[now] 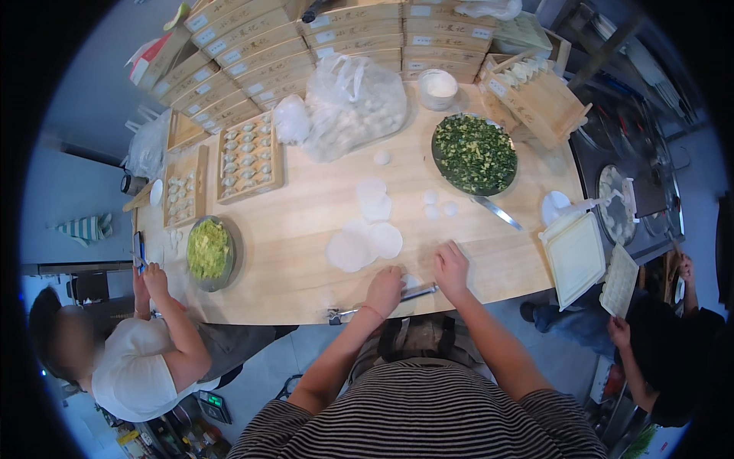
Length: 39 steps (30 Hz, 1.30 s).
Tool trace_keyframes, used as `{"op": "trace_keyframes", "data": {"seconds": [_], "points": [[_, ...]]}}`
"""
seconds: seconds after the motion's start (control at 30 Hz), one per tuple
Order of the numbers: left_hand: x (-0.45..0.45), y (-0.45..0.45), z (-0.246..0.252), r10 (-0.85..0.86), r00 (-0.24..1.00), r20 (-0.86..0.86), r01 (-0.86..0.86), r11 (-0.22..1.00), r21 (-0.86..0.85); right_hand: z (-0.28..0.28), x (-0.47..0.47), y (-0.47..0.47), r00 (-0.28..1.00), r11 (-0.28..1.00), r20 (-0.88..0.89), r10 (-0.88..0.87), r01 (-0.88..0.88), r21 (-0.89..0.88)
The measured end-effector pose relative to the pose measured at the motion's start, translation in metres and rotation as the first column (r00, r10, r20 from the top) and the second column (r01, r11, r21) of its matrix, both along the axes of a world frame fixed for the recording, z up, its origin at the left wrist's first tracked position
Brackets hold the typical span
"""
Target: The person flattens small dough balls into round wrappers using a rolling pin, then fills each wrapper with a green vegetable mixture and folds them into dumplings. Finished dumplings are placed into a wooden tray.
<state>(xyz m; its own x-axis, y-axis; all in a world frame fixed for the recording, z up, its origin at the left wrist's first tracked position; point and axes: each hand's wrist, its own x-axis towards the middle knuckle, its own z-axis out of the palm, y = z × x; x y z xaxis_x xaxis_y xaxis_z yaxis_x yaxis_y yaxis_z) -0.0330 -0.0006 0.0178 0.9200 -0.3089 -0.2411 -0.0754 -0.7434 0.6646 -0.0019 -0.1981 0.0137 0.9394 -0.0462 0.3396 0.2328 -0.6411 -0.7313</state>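
My left hand (384, 291) is at the table's near edge with its fingers curled down, beside a small pale dough disc (410, 281) that it partly hides. A slim metal rod (420, 292) lies along this edge, passing by my left hand. Its far end comes close to my right hand (452, 268), whose fingers are curled; their undersides are hidden. Thin round dough wrappers (386, 240) overlap in a loose group beyond my left hand. Three small flattened dough pieces (449, 208) sit past my right hand. Farther back is a single dough piece (382, 157).
A bowl of chopped greens (475, 154) and a metal spatula (498, 213) are ahead right. Left are a bowl of green filling (209, 252) and a wooden tray of dumplings (279, 172). Stacked wooden boxes (352, 43) line the back. Co-workers stand left (137, 361) and right (659, 350).
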Motion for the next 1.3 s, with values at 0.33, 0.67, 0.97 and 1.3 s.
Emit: {"op": "trace_keyframes", "data": {"seconds": [0.33, 0.67, 0.97, 1.3], "points": [[-0.003, 0.003, -0.004, 0.195, 0.98, -0.046, -0.196, 0.98, -0.016, 0.009, -0.054, -0.011, 0.997, 0.996, -0.066, -0.051, 0.056, 0.068], [0.01, 0.002, 0.005, 0.035, 0.999, -0.017, -0.034, 0.999, 0.014, 0.006, -0.014, 0.001, 0.998, 0.998, -0.027, -0.059, 0.06, 0.008], [-0.001, -0.008, -0.001, 0.044, 0.999, 0.018, -0.044, 0.999, 0.019, 0.002, -0.004, 0.003, 0.999, 0.999, -0.017, -0.042, 0.042, 0.022], [0.079, -0.014, 0.002, 0.221, 0.935, 0.276, -0.228, 0.974, -0.009, 0.004, -0.047, -0.007, 0.992, 0.988, -0.058, -0.115, 0.12, 0.093]]}}
